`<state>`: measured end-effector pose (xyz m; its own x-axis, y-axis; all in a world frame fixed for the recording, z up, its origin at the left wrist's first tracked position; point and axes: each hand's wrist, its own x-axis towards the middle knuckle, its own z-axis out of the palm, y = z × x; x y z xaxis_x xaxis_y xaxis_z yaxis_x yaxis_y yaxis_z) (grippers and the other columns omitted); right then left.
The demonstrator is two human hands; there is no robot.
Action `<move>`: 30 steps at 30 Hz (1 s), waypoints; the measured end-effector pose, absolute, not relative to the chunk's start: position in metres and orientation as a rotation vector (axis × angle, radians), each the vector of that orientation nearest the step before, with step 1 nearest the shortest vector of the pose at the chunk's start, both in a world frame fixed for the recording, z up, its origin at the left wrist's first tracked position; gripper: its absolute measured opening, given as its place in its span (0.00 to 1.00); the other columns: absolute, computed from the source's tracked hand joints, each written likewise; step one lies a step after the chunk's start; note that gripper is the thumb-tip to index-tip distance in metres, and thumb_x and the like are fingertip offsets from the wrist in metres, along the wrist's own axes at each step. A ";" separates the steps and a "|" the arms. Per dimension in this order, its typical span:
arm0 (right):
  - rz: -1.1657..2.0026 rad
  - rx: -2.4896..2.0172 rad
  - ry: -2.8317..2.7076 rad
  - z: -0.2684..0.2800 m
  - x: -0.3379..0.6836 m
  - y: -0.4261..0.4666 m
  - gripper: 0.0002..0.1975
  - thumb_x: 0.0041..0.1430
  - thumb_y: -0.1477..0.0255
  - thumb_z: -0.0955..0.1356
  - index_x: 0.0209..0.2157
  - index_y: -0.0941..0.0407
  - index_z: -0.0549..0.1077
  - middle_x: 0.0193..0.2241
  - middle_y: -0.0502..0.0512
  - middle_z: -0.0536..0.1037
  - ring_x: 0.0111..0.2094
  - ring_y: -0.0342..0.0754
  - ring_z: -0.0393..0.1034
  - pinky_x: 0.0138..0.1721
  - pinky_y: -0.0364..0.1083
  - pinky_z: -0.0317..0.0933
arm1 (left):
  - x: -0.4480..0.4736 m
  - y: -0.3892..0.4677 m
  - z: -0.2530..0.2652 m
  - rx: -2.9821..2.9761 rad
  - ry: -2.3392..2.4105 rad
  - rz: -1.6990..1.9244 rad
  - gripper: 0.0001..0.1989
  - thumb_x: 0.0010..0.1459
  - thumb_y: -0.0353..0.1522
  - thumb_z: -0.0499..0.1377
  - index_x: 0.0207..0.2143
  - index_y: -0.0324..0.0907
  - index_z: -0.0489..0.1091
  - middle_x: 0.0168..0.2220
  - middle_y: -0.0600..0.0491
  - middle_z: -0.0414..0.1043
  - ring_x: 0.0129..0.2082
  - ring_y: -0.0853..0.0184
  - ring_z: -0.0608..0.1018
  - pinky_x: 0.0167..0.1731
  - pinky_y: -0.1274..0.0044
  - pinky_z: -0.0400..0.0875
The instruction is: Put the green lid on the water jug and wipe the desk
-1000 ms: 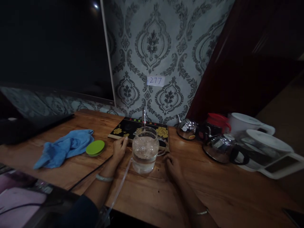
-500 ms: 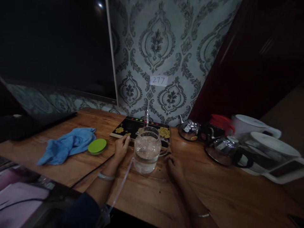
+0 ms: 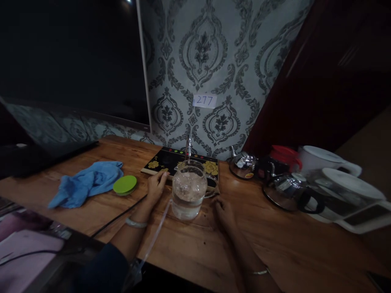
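Note:
A clear glass pitcher (image 3: 188, 207) stands upright on the wooden table, partly filled with bubbling, churning water. Behind it, a thin shiny spout (image 3: 188, 146) rises from a black tea stove (image 3: 166, 159) with gold flowers and coloured buttons. My left hand (image 3: 156, 185) is left of the pitcher, its fingers closed at the stove's front edge; its fingertips are partly hidden. To the right, my right hand (image 3: 222, 211) rests low beside the pitcher's handle (image 3: 211, 191), fingers curled in and apparently apart from the handle.
A green round lid (image 3: 125, 185) and a blue cloth (image 3: 88, 183) lie left. Steel kettles (image 3: 244, 165) and white-lidded jugs (image 3: 351, 183) crowd the right side. A clear tube (image 3: 157, 230) and a black cord (image 3: 119, 219) cross the front. A large screen (image 3: 73, 61) hangs above.
The water's surface bubbles in a different pattern. Both hands and the pitcher keep their places; the whole view has shifted very slightly.

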<state>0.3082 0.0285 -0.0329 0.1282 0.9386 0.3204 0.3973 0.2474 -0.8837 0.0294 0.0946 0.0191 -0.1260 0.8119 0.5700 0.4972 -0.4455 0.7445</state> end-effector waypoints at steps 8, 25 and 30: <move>0.660 -1.342 -1.431 -0.033 0.309 0.030 0.11 0.44 0.67 0.58 0.21 0.53 0.69 0.20 0.52 0.73 0.26 0.49 0.68 0.29 0.43 0.60 | 0.029 0.095 0.019 1.902 1.480 1.569 0.21 0.60 0.43 0.50 0.28 0.39 0.75 0.25 0.52 0.76 0.27 0.65 0.76 0.29 0.78 0.67; 0.625 -1.370 -1.460 -0.032 0.309 0.029 0.11 0.46 0.68 0.57 0.21 0.53 0.68 0.21 0.52 0.74 0.27 0.49 0.68 0.30 0.43 0.61 | 0.027 0.100 0.011 1.866 1.502 1.583 0.20 0.61 0.41 0.50 0.35 0.39 0.78 0.35 0.48 0.81 0.34 0.62 0.79 0.35 0.75 0.70; 0.621 -1.356 -1.474 -0.030 0.310 0.029 0.11 0.45 0.67 0.57 0.21 0.53 0.68 0.20 0.52 0.74 0.27 0.49 0.69 0.30 0.44 0.61 | 0.027 0.099 0.011 1.871 1.505 1.588 0.20 0.61 0.41 0.50 0.34 0.39 0.78 0.33 0.49 0.80 0.32 0.62 0.79 0.33 0.76 0.70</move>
<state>0.3102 0.0286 -0.0305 0.1259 0.9390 0.3200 0.4264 0.2400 -0.8721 0.0269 0.0992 0.0108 -0.1351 0.8111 0.5690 0.5247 -0.4286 0.7355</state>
